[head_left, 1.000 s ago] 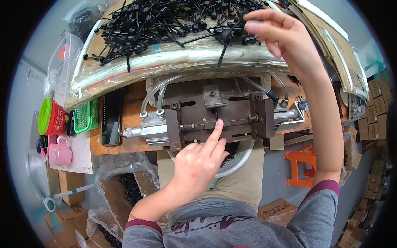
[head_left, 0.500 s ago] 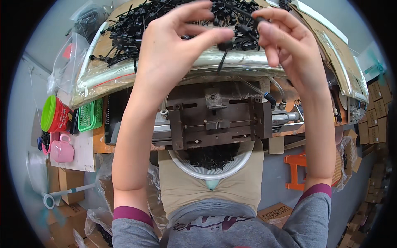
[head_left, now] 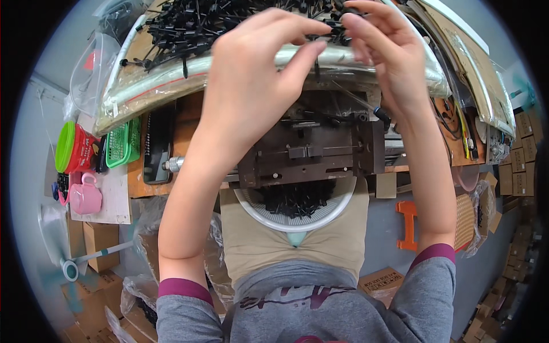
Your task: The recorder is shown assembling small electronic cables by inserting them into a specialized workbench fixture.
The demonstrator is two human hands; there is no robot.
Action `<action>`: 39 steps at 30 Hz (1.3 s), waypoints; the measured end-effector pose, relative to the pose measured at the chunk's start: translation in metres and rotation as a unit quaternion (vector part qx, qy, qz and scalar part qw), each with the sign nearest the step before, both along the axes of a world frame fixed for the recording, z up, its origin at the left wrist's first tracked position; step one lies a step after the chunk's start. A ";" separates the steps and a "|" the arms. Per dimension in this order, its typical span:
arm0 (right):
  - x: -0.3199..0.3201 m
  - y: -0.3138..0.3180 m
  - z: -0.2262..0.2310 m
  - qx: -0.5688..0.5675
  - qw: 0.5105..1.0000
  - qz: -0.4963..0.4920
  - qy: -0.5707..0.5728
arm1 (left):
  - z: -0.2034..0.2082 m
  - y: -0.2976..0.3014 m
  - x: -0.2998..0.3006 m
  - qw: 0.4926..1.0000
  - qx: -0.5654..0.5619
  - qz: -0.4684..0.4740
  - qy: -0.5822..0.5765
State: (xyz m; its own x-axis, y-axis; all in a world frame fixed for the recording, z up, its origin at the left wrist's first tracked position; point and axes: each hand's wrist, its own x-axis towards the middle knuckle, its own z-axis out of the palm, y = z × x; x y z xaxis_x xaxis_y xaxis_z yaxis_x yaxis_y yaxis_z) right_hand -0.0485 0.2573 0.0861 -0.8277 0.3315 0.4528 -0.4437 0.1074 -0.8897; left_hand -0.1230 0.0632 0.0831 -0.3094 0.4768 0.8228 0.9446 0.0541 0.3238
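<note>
Both my hands are raised over a heap of black cable ties (head_left: 189,28) with blocky heads, lying on a plastic-wrapped board (head_left: 154,80). My left hand (head_left: 257,63) has its thumb and forefinger a little apart, around the head of a tie at the board's near edge. That tie's strap (head_left: 317,67) hangs down below the thumb. My right hand (head_left: 392,51) pinches a black cable tie (head_left: 351,11) between thumb and forefinger, largely hidden by the fingers. Below the hands stands a dark metal fixture (head_left: 309,166) with a small block in its middle.
A white basket (head_left: 269,224) of black pieces rests at my lap under the fixture. On the left are a green basket (head_left: 123,143), a red tub (head_left: 80,150) and a pink cup (head_left: 86,197). An orange stool (head_left: 407,226) and stacked cartons (head_left: 517,166) stand on the right.
My left thumb and forefinger have come closer together around the tie at the board's edge. My right hand has moved slightly left and up. The view has shifted, so the workbench appears higher.
</note>
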 end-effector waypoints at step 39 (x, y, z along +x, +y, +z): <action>0.179 -0.093 -0.085 0.307 0.941 -0.141 -0.020 | -0.042 0.040 0.035 0.908 -0.363 -0.015 0.208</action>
